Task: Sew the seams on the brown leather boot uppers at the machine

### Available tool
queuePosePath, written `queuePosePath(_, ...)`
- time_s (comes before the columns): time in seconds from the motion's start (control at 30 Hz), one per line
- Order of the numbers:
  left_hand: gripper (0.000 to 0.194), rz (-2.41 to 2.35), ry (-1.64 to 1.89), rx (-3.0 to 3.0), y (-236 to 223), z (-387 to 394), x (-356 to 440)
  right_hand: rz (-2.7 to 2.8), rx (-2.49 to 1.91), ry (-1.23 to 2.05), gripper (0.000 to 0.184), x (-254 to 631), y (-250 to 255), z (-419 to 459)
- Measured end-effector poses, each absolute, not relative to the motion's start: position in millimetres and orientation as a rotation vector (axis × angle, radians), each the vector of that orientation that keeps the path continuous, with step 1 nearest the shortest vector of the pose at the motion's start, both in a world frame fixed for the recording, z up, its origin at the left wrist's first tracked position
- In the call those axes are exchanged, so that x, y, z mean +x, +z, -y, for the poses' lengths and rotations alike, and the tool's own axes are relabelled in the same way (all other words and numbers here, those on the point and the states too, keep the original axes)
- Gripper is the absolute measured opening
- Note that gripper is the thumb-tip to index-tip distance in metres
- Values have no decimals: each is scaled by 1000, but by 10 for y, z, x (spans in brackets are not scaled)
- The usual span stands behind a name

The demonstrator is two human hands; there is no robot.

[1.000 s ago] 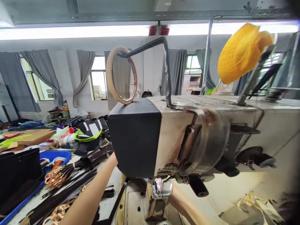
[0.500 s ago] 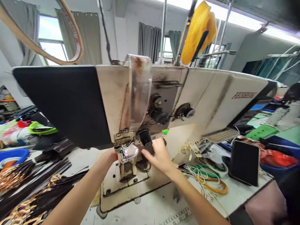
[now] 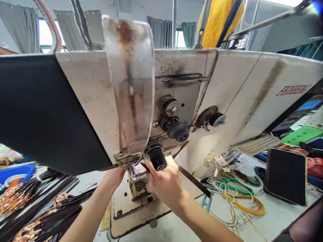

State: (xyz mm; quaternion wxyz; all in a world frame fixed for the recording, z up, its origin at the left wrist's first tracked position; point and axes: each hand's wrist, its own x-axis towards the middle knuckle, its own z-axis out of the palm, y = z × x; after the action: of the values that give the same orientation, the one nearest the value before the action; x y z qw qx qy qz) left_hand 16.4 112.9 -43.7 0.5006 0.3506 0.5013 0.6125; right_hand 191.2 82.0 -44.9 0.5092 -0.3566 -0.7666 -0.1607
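A cream post-bed sewing machine [image 3: 242, 87] fills the view, with a clear plastic guard [image 3: 133, 84] over its needle area. My right hand [image 3: 168, 183] is closed at the right of the metal post [image 3: 139, 186], just under a black knob [image 3: 157, 159] that covers some of its fingers. From behind this hand a dark strap [image 3: 194, 180] runs down to the right; the hand appears to grip it. My left hand [image 3: 113, 178] reaches to the left side of the post, its fingers hidden behind the machine head.
Dark straps with gold-coloured metal pieces [image 3: 30, 228] lie at the left, near a blue basin [image 3: 19, 174]. Right of the machine are tangled cords [image 3: 252, 203], a light-blue object [image 3: 206, 202] and a propped phone-like black screen [image 3: 286, 178]. Tension knobs [image 3: 176, 129] jut forward.
My view has moved closer to the machine. My right hand has gone from open fingers to closed beside the post, and the dark strap now shows behind it. The left hand stays by the post.
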Motion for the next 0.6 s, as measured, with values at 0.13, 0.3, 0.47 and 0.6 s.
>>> queuePosePath(0.13, 43, -1224, 1432, 833, -446, -844, 132, 1878, -746, -439, 37, 1801, -474, -527)
queuePosePath(0.3, 51, -1236, 1324, 862, -409, -547, 145, 1940, -725, -550, 41, 1828, -628, -290)
queuePosePath(0.47, 44, -1266, 1215, 991, -453, -718, -85, 2185, -642, -556, 31, 2015, -153, -363)
queuePosePath(0.6, 45, -1267, 1193, 1051, -522, -801, -151, 2400, -736, -705, 25, 2095, 45, -508)
